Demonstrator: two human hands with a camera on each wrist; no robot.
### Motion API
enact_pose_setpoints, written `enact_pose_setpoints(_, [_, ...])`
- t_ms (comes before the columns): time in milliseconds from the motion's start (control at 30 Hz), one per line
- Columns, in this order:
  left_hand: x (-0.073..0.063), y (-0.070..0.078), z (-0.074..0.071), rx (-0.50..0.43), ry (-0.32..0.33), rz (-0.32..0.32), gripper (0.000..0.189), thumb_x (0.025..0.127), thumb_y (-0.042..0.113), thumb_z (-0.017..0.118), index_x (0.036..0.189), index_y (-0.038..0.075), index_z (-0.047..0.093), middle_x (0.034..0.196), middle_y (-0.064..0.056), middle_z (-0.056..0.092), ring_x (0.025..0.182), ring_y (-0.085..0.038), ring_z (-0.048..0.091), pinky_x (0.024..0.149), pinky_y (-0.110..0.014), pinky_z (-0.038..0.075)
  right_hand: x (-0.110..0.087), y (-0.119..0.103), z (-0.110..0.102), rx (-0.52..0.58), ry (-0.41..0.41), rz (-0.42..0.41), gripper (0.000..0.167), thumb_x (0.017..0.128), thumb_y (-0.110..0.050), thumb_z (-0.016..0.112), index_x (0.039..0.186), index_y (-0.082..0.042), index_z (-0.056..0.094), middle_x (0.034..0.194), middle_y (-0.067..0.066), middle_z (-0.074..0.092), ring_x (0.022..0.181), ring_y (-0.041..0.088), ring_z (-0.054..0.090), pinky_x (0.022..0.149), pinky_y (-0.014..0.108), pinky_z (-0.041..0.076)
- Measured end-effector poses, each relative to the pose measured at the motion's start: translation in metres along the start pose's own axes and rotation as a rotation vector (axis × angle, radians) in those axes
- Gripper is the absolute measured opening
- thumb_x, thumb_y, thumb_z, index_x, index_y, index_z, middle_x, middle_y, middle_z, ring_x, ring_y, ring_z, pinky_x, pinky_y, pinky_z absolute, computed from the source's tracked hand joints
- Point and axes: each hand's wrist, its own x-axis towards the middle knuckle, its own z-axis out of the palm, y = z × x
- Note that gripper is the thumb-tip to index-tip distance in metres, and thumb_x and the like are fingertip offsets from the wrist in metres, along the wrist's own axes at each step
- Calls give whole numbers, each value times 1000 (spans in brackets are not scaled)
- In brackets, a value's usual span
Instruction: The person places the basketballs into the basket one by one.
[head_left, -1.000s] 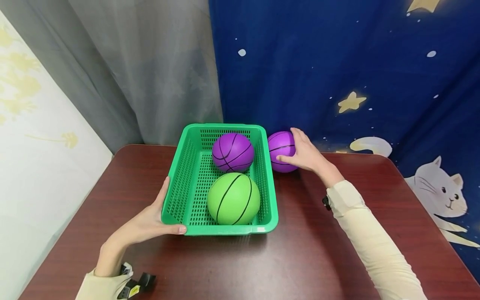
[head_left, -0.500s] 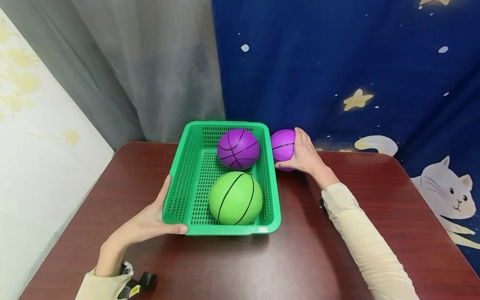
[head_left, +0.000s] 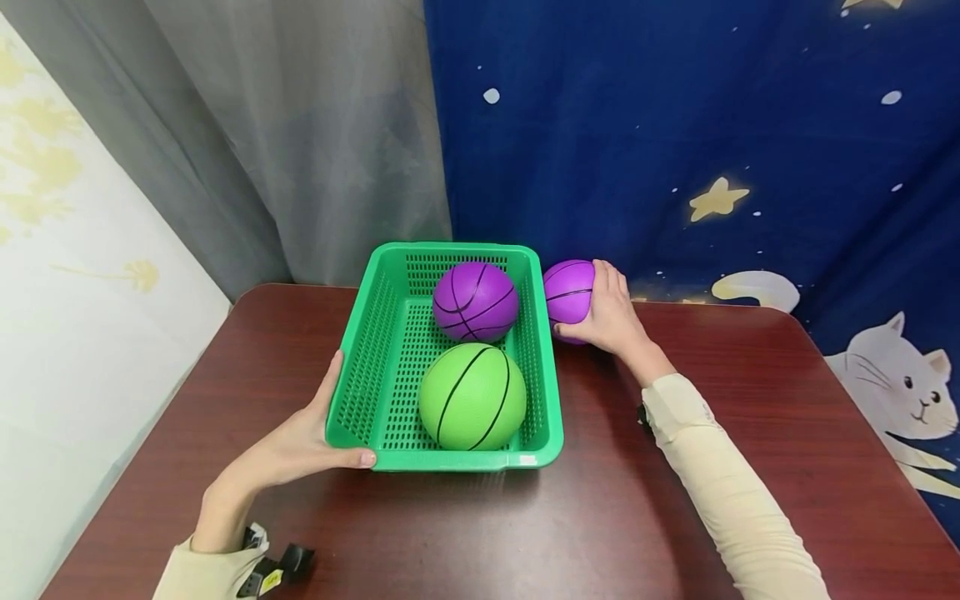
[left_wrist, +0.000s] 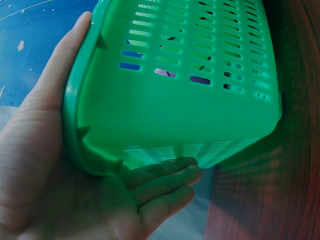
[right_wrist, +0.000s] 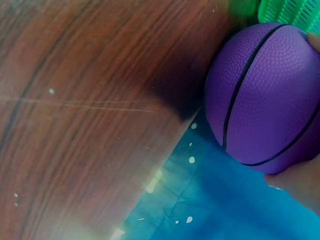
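A green plastic basket (head_left: 442,461) stands on the table with a purple toy basketball (head_left: 476,302) at its back and a light green one (head_left: 474,398) at its front. My left hand (head_left: 288,448) rests at the basket's front left corner, thumb on the front rim and fingers straight along the left wall. In the left wrist view those fingers (left_wrist: 165,192) lie extended beside the slotted wall. Just right of the basket, my right hand (head_left: 613,315) grips a second purple basketball (head_left: 566,292), its thumb on the near side and fingers round the far right. The right wrist view shows this ball (right_wrist: 265,95) close up.
The dark wooden table (head_left: 480,542) ends at the back against a grey curtain (head_left: 352,167) and a blue starry curtain (head_left: 585,150). A white wall (head_left: 90,333) borders the left side.
My right hand has closed further round the outer purple basketball, its thumb sliding down to the near side. The head view has shifted slightly. My left hand keeps its place at the basket corner.
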Motion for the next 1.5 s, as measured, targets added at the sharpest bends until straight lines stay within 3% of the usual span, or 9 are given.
enact_pose_setpoints(300, [-1,5,-5,17,-4,1,124,74,28,80,145,29,-22,154,-8,-3,132,-32,25,93,-50,35,2,0,-2,10,36,-2,118,51,-42,85,137,11,24,137,26,30,126,40,25,103,48,23])
enact_pose_setpoints(833, [-4,5,-2,6,5,-13,123,73,30,80,143,38,-20,154,-10,1,132,-34,25,94,-54,33,-4,-7,2,30,104,13,109,53,-36,84,135,10,27,132,28,32,119,43,30,98,49,28])
enact_pose_setpoints(1500, [-3,2,-1,16,-7,-31,124,72,32,80,146,30,-20,153,-14,4,132,-36,25,93,-53,35,-4,0,-19,55,50,93,111,55,-37,86,137,9,26,135,27,32,122,42,29,98,52,29])
